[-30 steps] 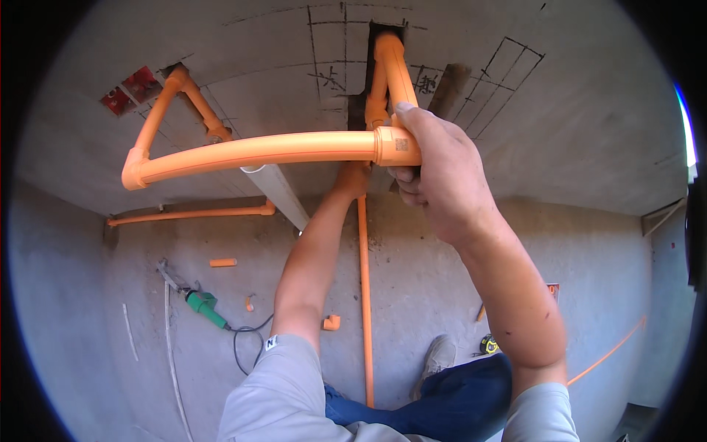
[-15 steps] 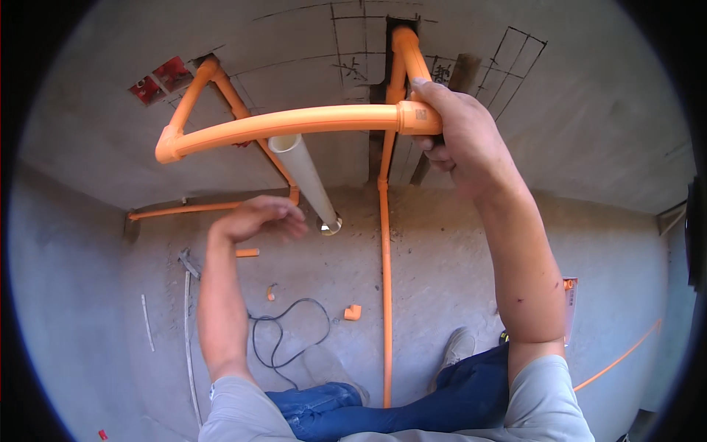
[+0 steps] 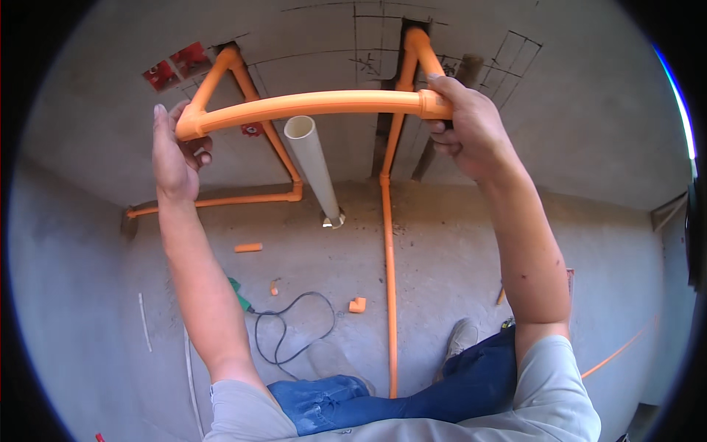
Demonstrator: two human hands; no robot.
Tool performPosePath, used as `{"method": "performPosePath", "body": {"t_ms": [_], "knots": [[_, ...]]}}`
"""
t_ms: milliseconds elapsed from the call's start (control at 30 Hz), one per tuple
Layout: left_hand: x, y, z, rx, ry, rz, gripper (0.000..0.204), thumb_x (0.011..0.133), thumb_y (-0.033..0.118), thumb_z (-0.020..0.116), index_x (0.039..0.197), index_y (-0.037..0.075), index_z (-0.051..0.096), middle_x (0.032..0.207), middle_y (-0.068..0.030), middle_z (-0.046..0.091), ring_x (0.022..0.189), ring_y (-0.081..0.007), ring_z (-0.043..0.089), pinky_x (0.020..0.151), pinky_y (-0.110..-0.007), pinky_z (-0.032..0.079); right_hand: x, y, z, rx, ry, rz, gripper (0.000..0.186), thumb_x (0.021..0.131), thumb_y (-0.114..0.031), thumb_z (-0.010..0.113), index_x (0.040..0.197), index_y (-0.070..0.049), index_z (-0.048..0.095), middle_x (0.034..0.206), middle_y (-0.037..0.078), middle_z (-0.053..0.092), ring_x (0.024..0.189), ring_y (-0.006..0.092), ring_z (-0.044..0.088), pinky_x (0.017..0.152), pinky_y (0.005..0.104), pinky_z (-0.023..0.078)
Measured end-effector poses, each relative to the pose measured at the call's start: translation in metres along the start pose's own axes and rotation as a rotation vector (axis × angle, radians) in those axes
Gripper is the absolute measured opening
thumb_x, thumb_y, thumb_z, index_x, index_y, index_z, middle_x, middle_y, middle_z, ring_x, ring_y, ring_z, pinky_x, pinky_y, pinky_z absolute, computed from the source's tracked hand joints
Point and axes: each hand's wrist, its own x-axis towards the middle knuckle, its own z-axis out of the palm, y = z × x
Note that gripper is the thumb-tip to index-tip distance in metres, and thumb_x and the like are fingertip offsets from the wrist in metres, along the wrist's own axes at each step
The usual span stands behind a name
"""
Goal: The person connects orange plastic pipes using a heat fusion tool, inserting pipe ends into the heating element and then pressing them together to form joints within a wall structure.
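An orange plastic pipe (image 3: 309, 104) runs crosswise in front of the wall, bowed by the lens. At its left end, my left hand (image 3: 174, 163) is cupped round an orange pipe elbow (image 3: 190, 124), with some fingers curled beneath it. My right hand (image 3: 475, 129) grips the elbow fitting (image 3: 433, 104) at the right end, hiding part of it. From each end a short orange pipe leads back to fittings at the wall, the left one (image 3: 212, 79) and the right one (image 3: 425, 55). Below the crosswise pipe, a white open-topped pipe (image 3: 313, 166) stands up from the floor.
Another orange pipe (image 3: 390, 295) runs along the floor toward me. On the concrete floor lie a loose orange elbow (image 3: 357, 305), a short orange pipe piece (image 3: 248, 247), a black cord (image 3: 294, 302) and a green tool (image 3: 239, 293), partly behind my left arm. Drawn lines mark the wall.
My left hand has moved up and left from below the crosswise pipe to its left elbow and taken hold there. My right hand keeps its grip. The view has shifted slightly.
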Motion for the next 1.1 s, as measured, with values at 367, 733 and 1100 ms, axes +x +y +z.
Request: {"method": "performPosePath", "body": {"t_ms": [367,733,1100], "knots": [[0.012,-0.021,0.027,0.119,0.137,0.159,0.044,0.105,0.026,0.034,0.131,0.003,0.060,0.067,0.0042,0.046,0.046,-0.0031,0.032,0.039,-0.020,0.023,0.000,0.002,0.004,0.118,0.082,-0.043,0.028,0.097,-0.033,0.057,0.088,-0.006,0.059,0.066,0.001,0.048,0.052,0.0083,0.038,0.045,0.0267,0.029],[0.015,-0.025,0.026,0.142,0.198,0.179,0.042,0.103,0.024,0.037,0.125,0.002,0.066,0.070,0.0049,0.049,0.048,-0.0020,0.034,0.041,-0.020,0.024,0.009,0.011,0.006,-0.027,0.145,-0.144,0.032,0.093,-0.030,0.056,0.082,-0.001,0.057,0.066,0.003,0.050,0.053,0.0109,0.039,0.048,0.0318,0.033],[0.012,-0.022,0.030,0.183,0.227,0.183,0.044,0.103,0.026,0.036,0.127,0.001,0.064,0.069,0.0045,0.048,0.047,-0.0026,0.034,0.041,-0.020,0.023,0.013,0.014,0.010,-0.025,0.222,-0.181,0.033,0.093,-0.028,0.056,0.080,0.002,0.056,0.066,0.001,0.047,0.060,0.0109,0.041,0.054,0.0335,0.036]]}}
